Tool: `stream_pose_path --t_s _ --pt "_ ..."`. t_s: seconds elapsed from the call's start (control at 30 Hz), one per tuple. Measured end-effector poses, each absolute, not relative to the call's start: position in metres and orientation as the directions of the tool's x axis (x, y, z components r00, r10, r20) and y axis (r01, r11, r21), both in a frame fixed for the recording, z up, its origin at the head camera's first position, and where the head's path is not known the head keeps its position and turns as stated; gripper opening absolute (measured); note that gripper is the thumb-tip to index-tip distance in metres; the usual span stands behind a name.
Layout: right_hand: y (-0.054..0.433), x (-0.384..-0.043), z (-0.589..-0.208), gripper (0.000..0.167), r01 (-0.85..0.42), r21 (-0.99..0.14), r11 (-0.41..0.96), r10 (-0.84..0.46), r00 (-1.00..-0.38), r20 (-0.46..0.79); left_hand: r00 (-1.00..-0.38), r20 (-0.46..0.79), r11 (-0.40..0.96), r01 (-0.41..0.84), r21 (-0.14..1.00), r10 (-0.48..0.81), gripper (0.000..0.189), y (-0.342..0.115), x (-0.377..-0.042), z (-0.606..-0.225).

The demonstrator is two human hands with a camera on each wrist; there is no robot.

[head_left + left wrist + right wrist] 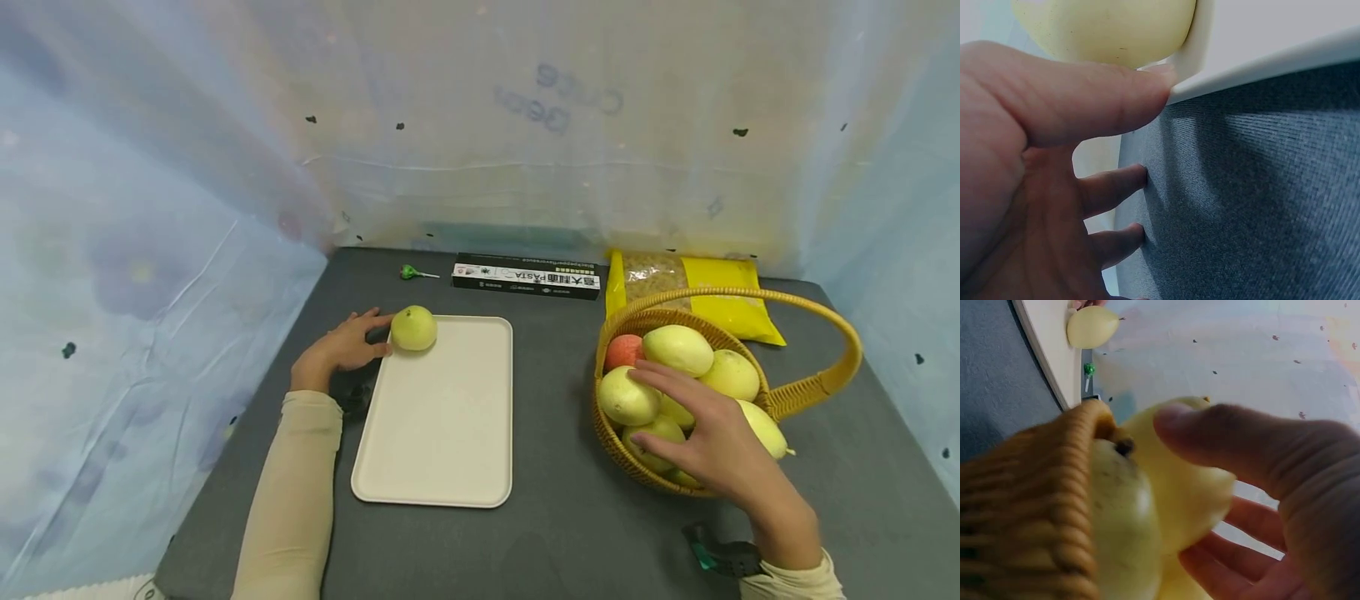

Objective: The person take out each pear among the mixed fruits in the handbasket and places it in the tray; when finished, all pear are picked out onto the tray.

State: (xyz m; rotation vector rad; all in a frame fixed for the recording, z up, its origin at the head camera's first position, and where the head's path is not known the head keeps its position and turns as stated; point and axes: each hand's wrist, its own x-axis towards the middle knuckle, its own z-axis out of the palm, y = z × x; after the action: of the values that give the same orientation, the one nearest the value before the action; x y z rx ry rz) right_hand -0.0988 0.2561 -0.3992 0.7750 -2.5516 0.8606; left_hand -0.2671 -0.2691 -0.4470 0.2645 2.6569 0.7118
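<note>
A tan wicker basket [821, 379] at the right holds several yellow-green pears [677, 350] and a red fruit [622, 352]. My right hand [712, 433] is over the basket, fingers and thumb spread about a pear [628, 397] at its left side. In the right wrist view the thumb lies in front of a pear [1179, 487] and the fingers are partly behind it. Another pear [413, 328] sits at the far left corner of a cream tray [442, 417]. Beside that corner is my left hand [347, 343], its thumb touching the tray's rim and other fingertips at the dark tabletop.
Behind the basket lies a yellow bag [720, 292] with a clear window. A black pasta box [527, 277] lies along the back edge, and a green-topped lollipop [408, 272] is to its left. Patterned curtains [525, 150] hang around the dark table [558, 433].
</note>
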Motion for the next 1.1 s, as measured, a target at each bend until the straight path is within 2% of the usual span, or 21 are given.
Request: stream_pose_path --t_s 0.33,0.57,0.8,1.1 --pt "0.251 -0.108 -0.42 0.09 -0.624 -0.433 0.651 -0.35 -0.752 0.558 -0.911 -0.31 0.852 0.079 0.518 0.273 0.071 -0.266 -0.266 -0.446" --pt "0.253 -0.102 -0.416 0.088 -0.57 -0.434 0.698 -0.302 -0.783 0.543 -0.912 -0.311 0.851 0.07 0.521 0.266 0.07 -0.266 -0.266 -0.446" --pt "0.255 -0.094 -0.391 0.095 -0.562 -0.477 0.676 -0.285 -0.796 0.534 -0.913 -0.314 0.852 0.064 0.52 0.26 0.07 -0.266 -0.266 -0.446" --pt "0.246 -0.105 -0.36 0.093 -0.694 -0.482 0.535 -0.322 -0.695 0.643 -0.914 -0.316 0.852 0.06 0.52 0.256 0.07 -0.267 -0.266 -0.445"
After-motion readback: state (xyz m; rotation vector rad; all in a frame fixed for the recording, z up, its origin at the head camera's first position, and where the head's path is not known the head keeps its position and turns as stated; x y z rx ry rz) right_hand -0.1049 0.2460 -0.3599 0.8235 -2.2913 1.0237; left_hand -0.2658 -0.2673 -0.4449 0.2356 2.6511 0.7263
